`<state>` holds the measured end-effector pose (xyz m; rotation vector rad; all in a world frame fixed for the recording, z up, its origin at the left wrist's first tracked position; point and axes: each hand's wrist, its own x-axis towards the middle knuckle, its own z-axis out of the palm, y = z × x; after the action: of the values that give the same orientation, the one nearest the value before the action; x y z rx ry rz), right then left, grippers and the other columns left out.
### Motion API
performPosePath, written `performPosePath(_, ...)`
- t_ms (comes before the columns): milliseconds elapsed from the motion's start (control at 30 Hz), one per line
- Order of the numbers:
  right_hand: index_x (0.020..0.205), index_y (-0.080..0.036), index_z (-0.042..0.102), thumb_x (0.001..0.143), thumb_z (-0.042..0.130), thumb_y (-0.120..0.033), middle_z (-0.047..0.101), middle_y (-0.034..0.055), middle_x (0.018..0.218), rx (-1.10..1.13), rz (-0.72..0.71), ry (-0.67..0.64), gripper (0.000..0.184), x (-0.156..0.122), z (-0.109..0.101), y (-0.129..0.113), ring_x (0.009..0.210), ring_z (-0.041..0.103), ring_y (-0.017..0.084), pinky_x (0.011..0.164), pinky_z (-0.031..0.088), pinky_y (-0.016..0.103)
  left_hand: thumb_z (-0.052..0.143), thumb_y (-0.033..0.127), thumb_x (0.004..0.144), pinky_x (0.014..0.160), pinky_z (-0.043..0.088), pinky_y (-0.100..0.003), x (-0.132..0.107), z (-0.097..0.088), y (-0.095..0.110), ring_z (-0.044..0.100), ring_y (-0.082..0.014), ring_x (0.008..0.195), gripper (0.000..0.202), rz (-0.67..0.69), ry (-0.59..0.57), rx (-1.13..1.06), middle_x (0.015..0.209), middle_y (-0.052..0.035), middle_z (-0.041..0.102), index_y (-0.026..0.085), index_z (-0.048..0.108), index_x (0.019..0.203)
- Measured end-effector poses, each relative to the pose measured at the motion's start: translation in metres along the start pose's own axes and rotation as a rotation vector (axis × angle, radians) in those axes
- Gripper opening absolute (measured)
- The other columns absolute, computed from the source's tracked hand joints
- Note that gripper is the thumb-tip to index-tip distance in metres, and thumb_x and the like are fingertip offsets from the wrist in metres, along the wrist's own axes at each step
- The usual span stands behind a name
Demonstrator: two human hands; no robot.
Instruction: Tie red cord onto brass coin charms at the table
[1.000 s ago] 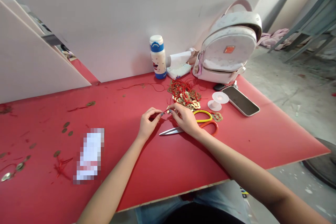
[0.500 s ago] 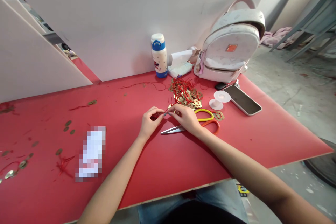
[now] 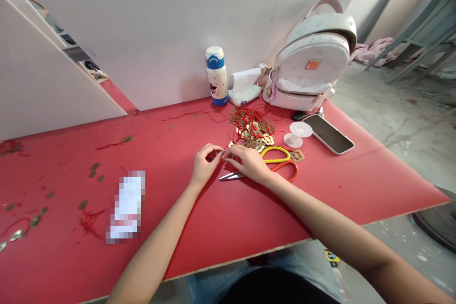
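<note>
Thumb and fingers of my left hand are closed in a pinch on a thin red cord. My right hand meets it fingertip to fingertip, its fingers bent around the same cord; the exact grip is partly hidden. Beneath my right hand lie scissors with one yellow and one orange handle, blades pointing left. Just beyond both hands is a heap of brass-coloured coins tied with red cord. A small coin piece rests right of the scissors.
Behind the heap stand a bottle, a tissue pack and a white backpack. A clear spool and a phone lie to the right. Loose coins and a blurred white item are at left on the red table.
My right hand has shifted slightly left, its thumb and forefinger now further apart near the left fingertips. The view has shifted a little; the objects on the table stay in place.
</note>
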<state>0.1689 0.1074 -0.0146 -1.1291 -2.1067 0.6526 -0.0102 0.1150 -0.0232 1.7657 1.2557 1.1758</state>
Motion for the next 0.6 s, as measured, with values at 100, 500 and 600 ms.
performPosePath(100, 0.09, -0.02, 0.062, 0.092, 0.061, -0.017, 0.065, 0.0018, 0.085, -0.013, -0.017, -0.002, 0.004, -0.0018, 0.0007, -0.0051, 0.074, 0.059, 0.015, 0.069, 0.041, 0.023, 0.061, 0.027, 0.085, 0.06, 0.044, -0.024, -0.0012, -0.0001, 0.0002, 0.057, -0.013, 0.064, 0.012, 0.023, -0.012, 0.033, 0.076, -0.0013, 0.062, 0.018, 0.067, 0.08)
performPosePath(500, 0.094, -0.023, 0.059, 0.098, 0.051, -0.025, 0.059, 0.0028, 0.096, -0.073, 0.008, 0.069, 0.009, -0.005, -0.0031, -0.0005, 0.073, 0.058, 0.014, 0.064, 0.04, 0.022, 0.069, 0.027, 0.083, 0.085, 0.038, -0.037, -0.0001, -0.0005, 0.0058, 0.058, -0.0197, 0.074, 0.009, 0.168, -0.103, 0.303, 0.074, -0.0003, 0.068, 0.023, 0.069, 0.075)
performPosePath(600, 0.093, -0.023, 0.059, 0.098, 0.051, -0.025, 0.058, 0.0027, 0.098, -0.024, 0.01, 0.1, 0.009, -0.005, -0.0045, -0.0001, 0.075, 0.059, 0.015, 0.067, 0.041, 0.023, 0.066, 0.028, 0.086, 0.081, 0.041, -0.035, -0.0001, -0.002, 0.0069, 0.059, -0.0207, 0.077, 0.011, 0.162, -0.137, 0.187, 0.077, -0.0019, 0.069, 0.023, 0.07, 0.077)
